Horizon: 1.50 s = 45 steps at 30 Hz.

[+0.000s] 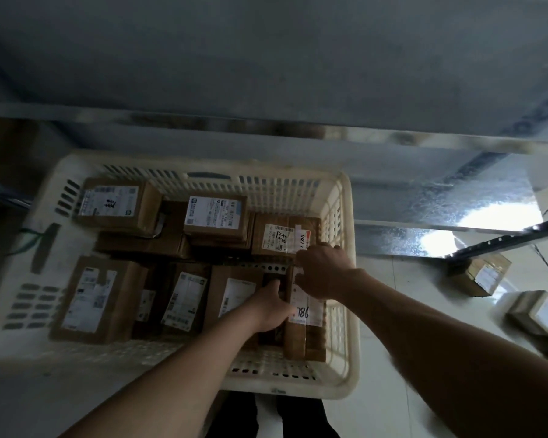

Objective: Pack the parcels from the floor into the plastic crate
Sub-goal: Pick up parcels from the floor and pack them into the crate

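Both hands reaching down, right hand (321, 273) gripping parcel (307, 314), left hand (269, 306) beside it

Crate (345, 279) packed nearly wall to wall with parcels (108, 203); only open gap is behind the top-row boxes, along the crate's far wall. Metal shelf (393, 140) overhangs beyond the crate.

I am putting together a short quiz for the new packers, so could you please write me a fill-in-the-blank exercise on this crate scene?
1. Both hands, the left hand and the right hand, reach into the ____ corner of the plastic crate.
2. The parcel under the right hand bears the handwritten number ____.
3. On the floor right of the crate, ____ parcels still wait: the farther parcel and the nearer parcel.

Missing words: near right; 786; two
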Tool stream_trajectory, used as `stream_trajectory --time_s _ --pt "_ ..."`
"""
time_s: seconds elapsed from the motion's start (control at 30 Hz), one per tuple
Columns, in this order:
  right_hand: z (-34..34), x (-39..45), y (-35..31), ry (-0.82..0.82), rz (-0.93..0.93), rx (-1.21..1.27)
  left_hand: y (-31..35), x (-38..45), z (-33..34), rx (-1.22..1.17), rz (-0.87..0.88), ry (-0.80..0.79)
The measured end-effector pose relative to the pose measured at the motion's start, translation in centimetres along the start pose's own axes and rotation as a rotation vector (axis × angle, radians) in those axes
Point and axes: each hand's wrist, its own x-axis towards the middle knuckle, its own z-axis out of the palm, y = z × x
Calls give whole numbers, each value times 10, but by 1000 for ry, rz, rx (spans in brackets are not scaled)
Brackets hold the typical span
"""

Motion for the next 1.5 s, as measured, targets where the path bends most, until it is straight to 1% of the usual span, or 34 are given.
stream_trajectory --time_s 0.13,0.2,0.3,0.43,0.53,0.6,0.67,0.77,0.9,1.0,1.17,1.27,1.5 --pt "-21 -23 -6 84 70 162 11 -18 -16 -1 126 94" --pt "-33 -42 -11 167 117 280 17 -29 -24 -44 192 119" --pt "-47 -72 -18 318 209 541 27 -50 -34 -150 302 139" --pt "-52 -107 -16 510 339 874 46 -71 -40 -300 384 171" --pt "-49 -132 -10 689 458 1118 62 -76 -34 -326 449 164" --pt "-46 -152 -5 794 515 1203 72 -75 -24 -341 447 155" --pt "-40 -173 1 892 566 1270 82 -75 -13 -340 464 113" --pt "-31 -207 10 971 697 1411 100 -76 10 -311 491 51" --pt "-8 -252 35 1099 835 1485 124 -82 47 -259 517 -9" --pt "11 -286 56 1170 905 1500 138 -85 79 -193 513 -64" --pt "51 -341 98 1191 993 1477 163 -94 139 -125 518 -99" --pt "75 -375 125 1208 1025 1526 177 -104 178 -96 520 -117" --pt "129 -467 190 1284 1094 1578 216 -125 284 -43 551 -104"
